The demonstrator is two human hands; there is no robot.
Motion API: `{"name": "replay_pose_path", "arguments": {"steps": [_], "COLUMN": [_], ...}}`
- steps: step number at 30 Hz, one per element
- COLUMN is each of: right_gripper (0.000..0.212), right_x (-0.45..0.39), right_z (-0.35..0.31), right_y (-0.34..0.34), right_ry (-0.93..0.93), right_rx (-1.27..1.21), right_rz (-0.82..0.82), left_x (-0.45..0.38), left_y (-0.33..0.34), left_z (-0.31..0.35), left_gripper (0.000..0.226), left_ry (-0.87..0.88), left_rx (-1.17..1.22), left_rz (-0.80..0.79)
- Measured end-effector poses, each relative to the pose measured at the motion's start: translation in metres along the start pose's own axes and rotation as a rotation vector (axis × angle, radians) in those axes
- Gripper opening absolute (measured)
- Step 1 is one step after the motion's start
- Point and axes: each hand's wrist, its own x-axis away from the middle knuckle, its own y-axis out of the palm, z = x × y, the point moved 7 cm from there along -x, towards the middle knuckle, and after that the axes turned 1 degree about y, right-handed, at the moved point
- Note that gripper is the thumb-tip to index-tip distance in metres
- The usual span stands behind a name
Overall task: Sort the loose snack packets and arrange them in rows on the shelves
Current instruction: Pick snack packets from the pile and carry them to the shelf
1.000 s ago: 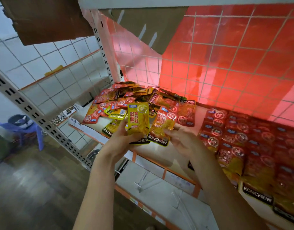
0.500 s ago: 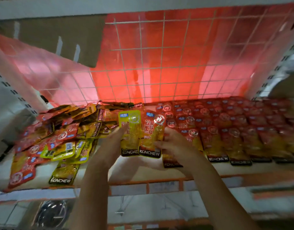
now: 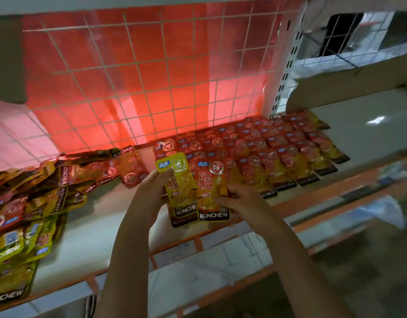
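My left hand (image 3: pixel 149 191) holds a yellow Konchew snack packet (image 3: pixel 179 180) upright above the white shelf (image 3: pixel 101 223). Beside it, my right hand (image 3: pixel 241 198) grips a red-topped Konchew packet (image 3: pixel 211 191) by its right edge, and the two packets overlap slightly. Another packet (image 3: pixel 181 222) shows just under them. To the right, red-topped packets lie in neat overlapping rows (image 3: pixel 278 152) running to the back. A loose heap of mixed red and yellow packets (image 3: pixel 37 198) covers the shelf's left part.
A wire grid panel (image 3: pixel 152 76) with a red backing closes the shelf's rear. A perforated upright (image 3: pixel 282 72) stands at the right, with another white shelf (image 3: pixel 370 125) beyond it. A lower shelf (image 3: pixel 220 260) with an orange front edge lies beneath.
The view has swung right, so the tidy rows now sit centre-right and the heap at far left. Both hands still hold their packets, carried rightward to the near end of the rows.
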Motion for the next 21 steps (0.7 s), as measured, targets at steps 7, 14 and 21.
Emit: {"name": "replay_pose_path", "arguments": {"steps": [7,14,21], "right_gripper": [0.014,0.016,0.015], "right_x": [0.005,0.011,0.036], "right_z": [0.004,0.013,0.027], "right_y": [-0.032,-0.07,-0.129], "right_ry": [-0.017,-0.005,0.046], "right_rx": [-0.004,0.034,-0.075], "right_rz": [-0.045,-0.042,0.126], "left_x": [0.021,0.026,0.01], "left_y": [0.026,0.063,0.128], "left_z": [0.0,-0.003,-0.009], "left_gripper": [0.015,0.01,0.006], "left_ry": [0.045,0.06,0.03], "left_rx": [0.01,0.034,0.001], "left_rz": [0.094,0.134,0.018]}}
